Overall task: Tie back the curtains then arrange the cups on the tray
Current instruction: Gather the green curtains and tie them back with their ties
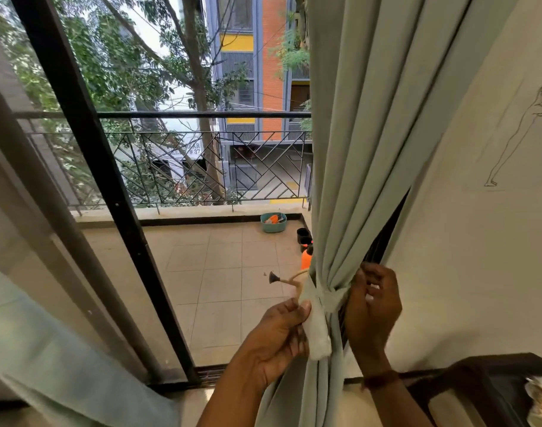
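Curtain [365,149], pale grey-green, hangs at the right edge of the glass door and is gathered into a tight waist by a matching fabric tie-back [320,298]. The left hand [279,337] pinches the loose hanging end of the tie-back between thumb and fingers [303,306], closed on the cloth. The right hand [371,312] sits at the wall side of the bundle, fingers curled against the folds; whether it grips the band or only steadies the fabric cannot be told. A thin cord with a dark suction cup [274,277] projects from the knot toward the glass.

Risk assessment: the knot appears wrapped but possibly not cinched. Releasing the tail early would likely let the band slacken and the folds spread back over the door. Uneven pull from one hand could drag the bundle sideways.

Cups and tray are not in view; only the corner of a dark table [491,383] shows at lower right.
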